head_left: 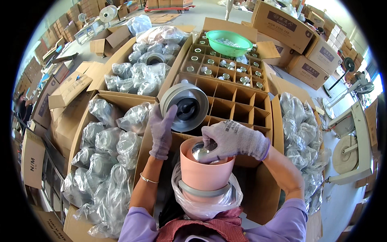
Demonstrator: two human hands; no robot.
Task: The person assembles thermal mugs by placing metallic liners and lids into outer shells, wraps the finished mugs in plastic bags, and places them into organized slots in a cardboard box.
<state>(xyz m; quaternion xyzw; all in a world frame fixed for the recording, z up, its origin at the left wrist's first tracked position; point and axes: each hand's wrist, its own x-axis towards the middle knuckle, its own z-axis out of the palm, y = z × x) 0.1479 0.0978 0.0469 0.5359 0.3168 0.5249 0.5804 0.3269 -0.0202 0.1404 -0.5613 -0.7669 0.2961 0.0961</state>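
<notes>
My left hand (162, 133), in a pale lilac work glove, grips a grey round housing (188, 108) with a black hub inside. The thumb lies over its rim and the other fingers are hidden behind it. Just right of that, my gloved right hand (236, 139) reaches over the mouth of a pink tapered bucket-like container (206, 173). Its bent fingers hold a shiny silver rounded piece (199, 152) at the rim; the lower part of this piece is hidden inside. A grey band circles the container, and a clear plastic bag (181, 199) is gathered around its base.
Cartons of bagged grey parts stand at left (107, 141), far left (141, 72) and right (296, 137). Ahead is a divided carton (238, 105) with glass jars in its far cells. A green basin (229, 43) of small white pieces rests on it. A fan (350, 66) stands far right.
</notes>
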